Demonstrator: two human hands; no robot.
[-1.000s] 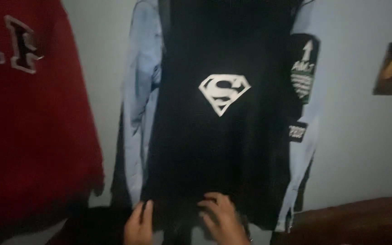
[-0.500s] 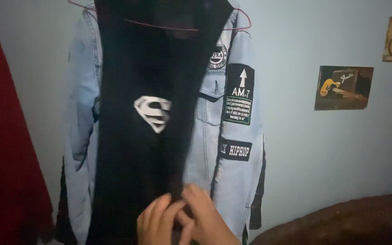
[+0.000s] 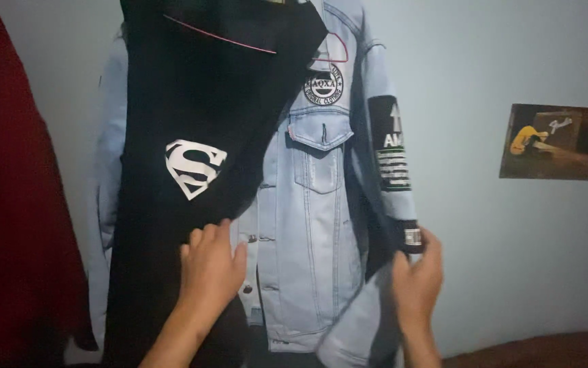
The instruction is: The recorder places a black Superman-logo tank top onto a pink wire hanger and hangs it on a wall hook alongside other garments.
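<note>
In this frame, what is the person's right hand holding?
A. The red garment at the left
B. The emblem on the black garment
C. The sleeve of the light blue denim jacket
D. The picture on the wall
C: the right hand grips the sleeve of the denim jacket near its cuff, while the left hand rests on the black garment.

Left hand (image 3: 209, 269) raised from six o'clock, palm forward, fingers together and pointing toward twelve, thumb out toward three. Right hand (image 3: 416, 276) up at about four o'clock, fingers curled in a pinch, back turned to camera, forearm dropping straight to six.
</note>
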